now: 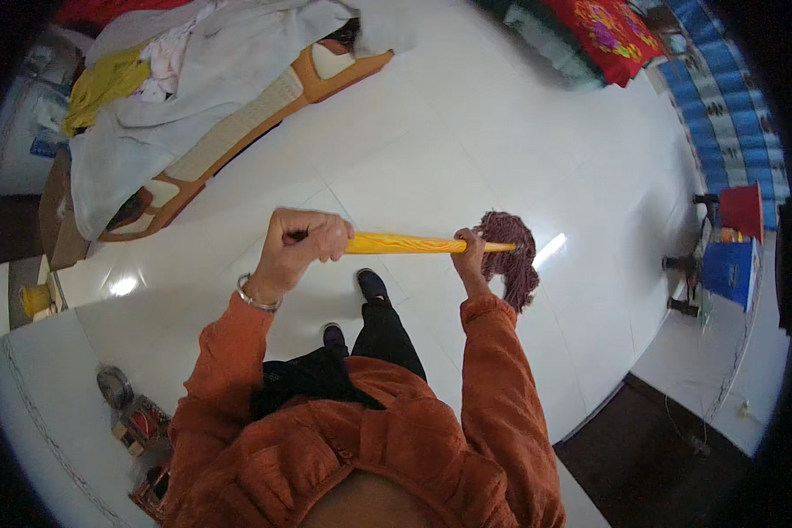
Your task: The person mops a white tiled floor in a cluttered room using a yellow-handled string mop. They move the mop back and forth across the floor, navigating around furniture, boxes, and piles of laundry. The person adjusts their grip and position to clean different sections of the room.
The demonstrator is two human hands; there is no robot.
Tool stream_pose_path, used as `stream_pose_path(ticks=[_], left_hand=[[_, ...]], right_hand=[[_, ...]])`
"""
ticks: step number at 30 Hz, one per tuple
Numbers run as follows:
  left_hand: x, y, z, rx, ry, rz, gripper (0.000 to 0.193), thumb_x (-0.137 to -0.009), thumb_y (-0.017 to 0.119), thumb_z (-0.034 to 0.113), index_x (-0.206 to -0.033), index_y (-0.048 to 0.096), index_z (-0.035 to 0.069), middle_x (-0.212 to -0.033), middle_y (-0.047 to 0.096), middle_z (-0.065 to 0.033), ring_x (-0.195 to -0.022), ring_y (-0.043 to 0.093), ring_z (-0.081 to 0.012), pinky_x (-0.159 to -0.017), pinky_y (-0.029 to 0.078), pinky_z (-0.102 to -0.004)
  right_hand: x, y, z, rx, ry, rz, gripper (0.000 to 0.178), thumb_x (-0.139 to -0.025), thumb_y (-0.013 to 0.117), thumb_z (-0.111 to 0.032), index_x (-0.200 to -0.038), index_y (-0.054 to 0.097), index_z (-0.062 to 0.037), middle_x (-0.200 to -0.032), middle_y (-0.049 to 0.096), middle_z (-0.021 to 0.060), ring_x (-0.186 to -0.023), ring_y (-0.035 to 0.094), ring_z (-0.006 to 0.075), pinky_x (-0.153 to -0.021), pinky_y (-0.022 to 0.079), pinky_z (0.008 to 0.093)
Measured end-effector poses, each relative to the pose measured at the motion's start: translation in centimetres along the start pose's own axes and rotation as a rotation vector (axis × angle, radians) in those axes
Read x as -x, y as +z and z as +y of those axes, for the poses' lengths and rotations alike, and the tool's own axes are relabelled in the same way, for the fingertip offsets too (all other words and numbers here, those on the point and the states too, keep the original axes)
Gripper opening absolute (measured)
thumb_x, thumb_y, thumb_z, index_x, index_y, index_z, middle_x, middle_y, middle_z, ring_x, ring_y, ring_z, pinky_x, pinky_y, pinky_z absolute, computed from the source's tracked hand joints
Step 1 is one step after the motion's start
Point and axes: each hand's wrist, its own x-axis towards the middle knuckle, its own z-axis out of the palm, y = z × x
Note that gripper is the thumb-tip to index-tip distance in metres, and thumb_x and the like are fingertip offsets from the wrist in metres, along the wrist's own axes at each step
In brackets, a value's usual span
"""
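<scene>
Both of my hands grip a mop by its yellow handle (405,244), which runs across in front of me. My left hand (301,248), a bangle on its wrist, is closed around the handle's upper end. Farther down the handle, my right hand (472,253) wraps it close to the head. Dark reddish-brown strands make up the mop head (521,264), which lies on the pale tiled floor (431,158) just beyond my right hand.
A wood-framed sofa (260,114) draped with a pale cloth (141,141) stands at far left. Red flowered fabric (609,35) is at far right. Red (741,211) and blue (730,268) containers stand by the right wall. A dark mat or doorway (656,453) lies lower right.
</scene>
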Motion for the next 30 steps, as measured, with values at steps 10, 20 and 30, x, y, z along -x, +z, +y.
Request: stream_pose_path(ticks=[10,20,30], left_hand=[[11.2,-1.6,3.7,-0.164,-0.048,0.432,0.035,-0.084,0.049,0.015,-0.053,0.042,0.002,-0.053,0.044,-0.0036,-0.051,0.039,-0.0114,-0.07,0.043,-0.0315],[31.8,-2.8,11.4,-0.491,-0.039,1.06,0.038,-0.088,0.046,0.02,-0.055,0.047,0.002,-0.053,0.045,-0.0045,-0.055,0.042,-0.0146,-0.066,0.042,-0.0374],[43.8,2.8,17.0,-0.828,-0.027,1.343,0.024,-0.083,0.058,0.024,-0.071,0.057,0.003,-0.07,0.059,-0.0082,-0.068,0.059,-0.0227,-0.071,0.049,-0.0389]], right_hand=[[-7.2,8.0,-7.9,-0.079,-0.222,-0.149,0.021,-0.059,0.063,0.0,-0.073,0.049,-0.0083,-0.067,0.051,0.0081,-0.071,0.048,0.0291,-0.062,0.039,0.0377],[-0.1,20.7,-30.7,-0.338,-0.553,-0.483,0.025,-0.058,0.069,-0.011,-0.071,0.048,-0.0105,-0.069,0.053,0.0072,-0.076,0.052,0.0289,-0.089,0.034,0.0475],[15.3,29.4,-53.0,-0.576,-1.049,-1.042,0.018,-0.066,0.066,-0.012,-0.076,0.051,-0.0119,-0.07,0.053,0.0075,-0.073,0.051,0.0224,-0.076,0.035,0.0346]])
